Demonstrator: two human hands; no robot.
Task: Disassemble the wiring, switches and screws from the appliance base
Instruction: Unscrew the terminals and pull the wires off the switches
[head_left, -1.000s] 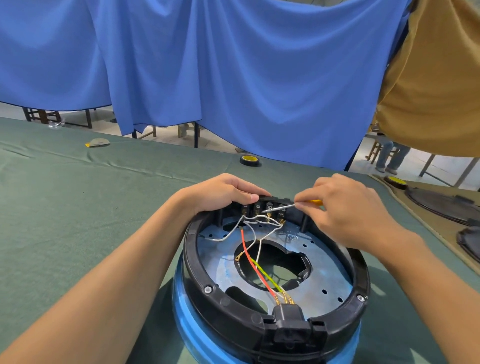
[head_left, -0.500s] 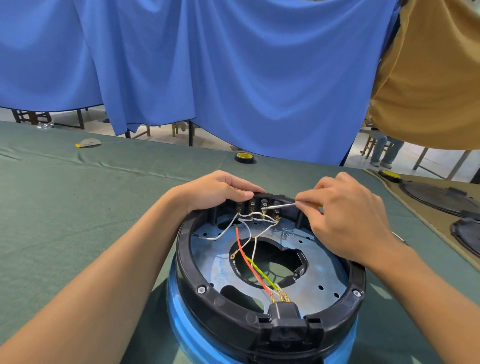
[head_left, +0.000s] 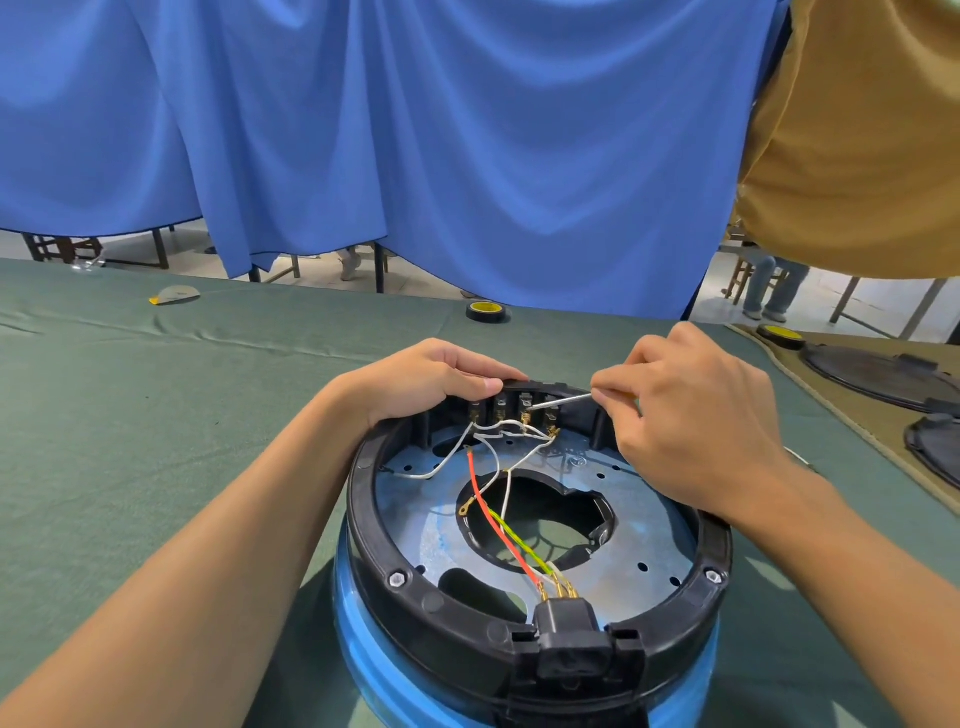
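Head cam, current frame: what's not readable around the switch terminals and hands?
Head view only.
- Screwdriver: handle mostly hidden inside the right hand; only the shaft shows.
- Switch terminals: too small to tell which screw the tip meets.
- Left hand: covers the far rim of the appliance base, hiding whatever lies beneath.
- Power socket: lower part cut off by the bottom edge.

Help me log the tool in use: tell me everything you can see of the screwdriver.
The screwdriver shows only a thin, bright metal shaft; its handle is hidden inside the right hand, whose fingertips pinch it. The shaft lies almost level, dipping slightly toward the left, over the far edge of the base. Its tip meets one of the terminals in the row on the base's far inner wall, just above the white wires.
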